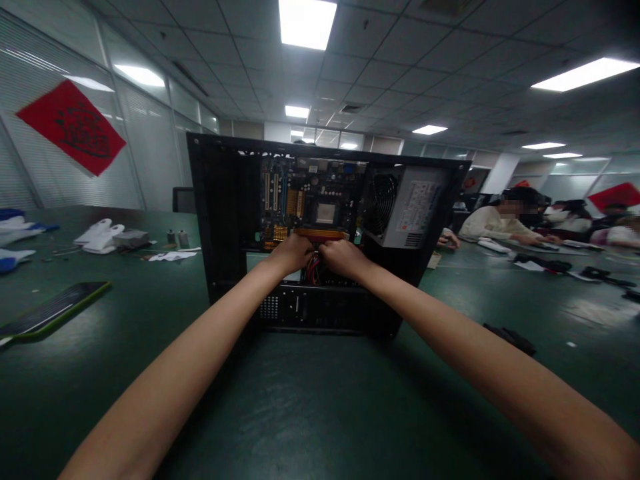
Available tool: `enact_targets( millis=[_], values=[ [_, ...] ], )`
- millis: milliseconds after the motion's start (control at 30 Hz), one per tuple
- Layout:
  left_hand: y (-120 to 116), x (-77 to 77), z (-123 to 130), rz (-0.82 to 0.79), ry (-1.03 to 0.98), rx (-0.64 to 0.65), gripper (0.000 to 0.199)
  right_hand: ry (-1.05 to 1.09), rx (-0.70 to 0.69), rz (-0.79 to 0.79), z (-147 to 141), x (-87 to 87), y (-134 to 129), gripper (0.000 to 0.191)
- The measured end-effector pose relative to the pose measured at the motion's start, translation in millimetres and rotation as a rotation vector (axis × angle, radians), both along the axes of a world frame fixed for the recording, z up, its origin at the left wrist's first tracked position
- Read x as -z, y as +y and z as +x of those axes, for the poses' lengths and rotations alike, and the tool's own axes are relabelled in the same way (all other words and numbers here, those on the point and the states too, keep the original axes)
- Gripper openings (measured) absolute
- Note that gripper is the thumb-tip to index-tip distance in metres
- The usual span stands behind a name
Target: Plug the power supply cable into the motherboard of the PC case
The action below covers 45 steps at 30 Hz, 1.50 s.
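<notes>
A black computer case point(200, 220) stands on the green table with its open side toward me. Inside it, a motherboard point(305, 203) shows a bare square processor point(325, 213) and orange and yellow slots. My left hand point(291, 256) is closed at the board's lower edge; what its fingertips pinch is hidden. Right beside it, my right hand point(344, 259) is closed at the top of a bundle of red power cables point(313, 269), just below the memory slots point(320, 235). A silver power supply point(417, 207) with a black fan sits at the case's upper right.
A dark panel with a green edge point(55, 310) lies at the left. Farther back are white plastic bags point(100, 235), a grey box point(131, 239) and paper point(173, 256). A black item point(510, 339) lies at the right, where other people point(493, 223) sit working.
</notes>
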<state>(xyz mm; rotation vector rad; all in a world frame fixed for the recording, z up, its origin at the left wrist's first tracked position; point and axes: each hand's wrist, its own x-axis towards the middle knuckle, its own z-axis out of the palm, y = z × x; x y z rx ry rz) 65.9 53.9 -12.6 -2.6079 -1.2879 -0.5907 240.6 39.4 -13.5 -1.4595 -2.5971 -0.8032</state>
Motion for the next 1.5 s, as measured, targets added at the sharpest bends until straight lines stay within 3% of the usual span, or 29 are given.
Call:
enact_targets(
  millis=[400,600,1000,1300,1500],
  values=[
    [-10.4,-5.4,4.8,0.030,0.083,-0.078,0.028,0.220,-0.084,-0.052,6.2,4.3,2.5,0.020],
    [-11.6,-6.9,4.8,0.032,0.109,-0.087,0.028,0.296,-0.051,-0.082,11.2,7.2,-3.4,0.024],
    [-16.9,-12.0,7.4,0.032,0.153,-0.127,0.031,0.206,0.063,-0.092,11.6,-0.5,-5.3,0.030],
    [-20.9,-11.7,7.4,0.009,0.147,-0.148,0.031,0.301,-0.055,-0.086,18.8,4.9,2.2,0.025],
    [-21.3,-1.2,3.5,0.029,0.078,-0.058,0.033,0.363,-0.174,-0.055,21.7,5.1,-5.0,0.024]
  ],
)
